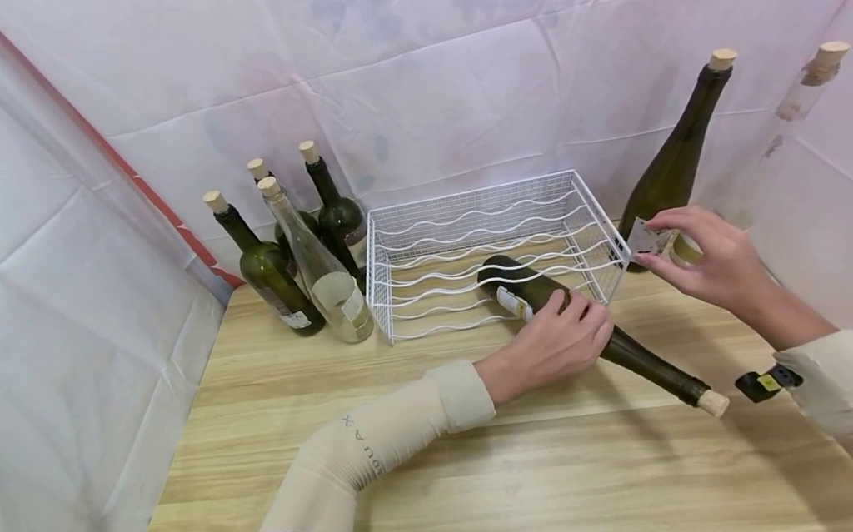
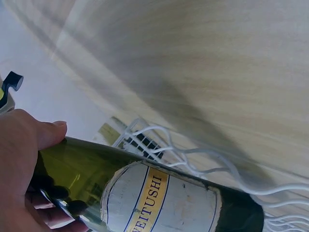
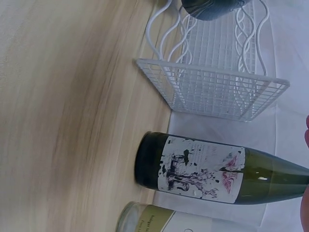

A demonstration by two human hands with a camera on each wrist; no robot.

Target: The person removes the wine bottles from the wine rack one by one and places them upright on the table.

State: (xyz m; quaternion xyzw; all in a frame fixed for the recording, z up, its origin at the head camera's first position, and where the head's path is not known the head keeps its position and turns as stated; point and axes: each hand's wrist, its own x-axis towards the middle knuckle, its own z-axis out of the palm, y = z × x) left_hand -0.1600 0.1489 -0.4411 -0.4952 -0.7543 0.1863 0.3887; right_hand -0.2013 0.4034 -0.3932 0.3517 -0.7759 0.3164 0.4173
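Note:
My left hand [image 1: 553, 339] grips a dark green wine bottle [image 1: 648, 361] around its body, and the corked neck points to the front right. Its base reaches in among the wavy wires of a white wire wine rack [image 1: 379, 295]; a white wire crosses in front of the glass. In the left wrist view this wine bottle [image 2: 161, 198] shows a white and yellow label. My right hand [image 1: 712, 260] is at a tall green bottle [image 1: 663, 168] standing right of the rack, thumb and fingers spread apart. In the right wrist view, fingertips [image 3: 305, 208] show beside that bottle [image 3: 263, 176].
Left of the rack stand several corked bottles, among them a clear bottle [image 1: 334, 286] and a green bottle [image 1: 269, 270]. Another clear corked bottle [image 1: 804, 94] stands at the far right, partly behind my right hand. White sheeting [image 1: 458, 88] closes off the back and sides of the wooden table [image 1: 452, 489].

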